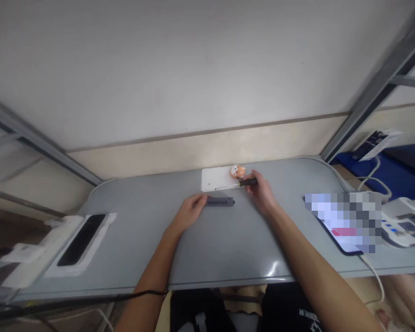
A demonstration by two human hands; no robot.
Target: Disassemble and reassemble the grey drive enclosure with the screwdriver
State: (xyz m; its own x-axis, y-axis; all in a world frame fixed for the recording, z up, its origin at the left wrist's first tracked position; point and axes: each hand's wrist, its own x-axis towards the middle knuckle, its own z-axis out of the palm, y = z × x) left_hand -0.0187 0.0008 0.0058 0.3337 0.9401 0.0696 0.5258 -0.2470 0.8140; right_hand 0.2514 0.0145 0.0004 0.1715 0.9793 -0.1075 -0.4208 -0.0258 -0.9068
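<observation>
My left hand [190,210] rests on the grey table mat [228,240] with its fingers curled around the left end of a dark ribbed strip [221,201]. My right hand [261,191] is closed around the black handle of a small screwdriver [240,183], whose thin shaft points left over a white flat box [216,179]. A small orange and white figurine [237,171] stands at the box's right end, just beyond the screwdriver.
At the left edge a white tray holds a black phone [81,239]. A tablet [346,230] with a cable lies at the right, beside a white device [403,221]. Metal frame bars rise on both sides, and a wall is behind.
</observation>
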